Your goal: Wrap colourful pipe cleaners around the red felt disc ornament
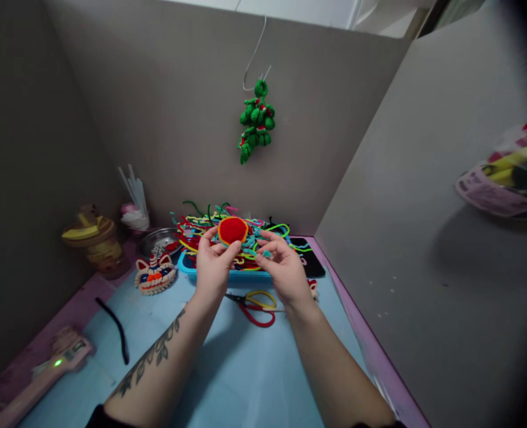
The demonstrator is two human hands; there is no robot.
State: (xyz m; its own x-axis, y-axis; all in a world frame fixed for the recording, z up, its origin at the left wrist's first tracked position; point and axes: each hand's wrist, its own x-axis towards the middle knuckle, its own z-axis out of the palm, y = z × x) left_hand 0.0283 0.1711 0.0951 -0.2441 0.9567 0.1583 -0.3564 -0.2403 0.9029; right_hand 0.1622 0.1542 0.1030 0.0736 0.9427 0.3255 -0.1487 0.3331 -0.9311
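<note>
My left hand (214, 261) is closed round the edge of a fuzzy red disc (233, 230) with an orange rim, its thumb at the front. Close beside it, my right hand (285, 264) has its fingers curled, with a small teal fuzzy piece (267, 254) between thumb and fingers. Whether that piece joins the disc I cannot tell. Behind both hands, a blue tray (187, 268) holds a heap of coloured pipe cleaners (196, 229). Below the hands lie scissors (258, 308) with one red and one yellow handle loop.
A cream animal-face piece (155, 277) lies left of the tray, near a metal bowl (147, 241). Further left are a lidded cup (94, 238), a pink device (62, 362) with a green light and a black strip (117, 330). Green ornaments (257, 122) hang on the back wall.
</note>
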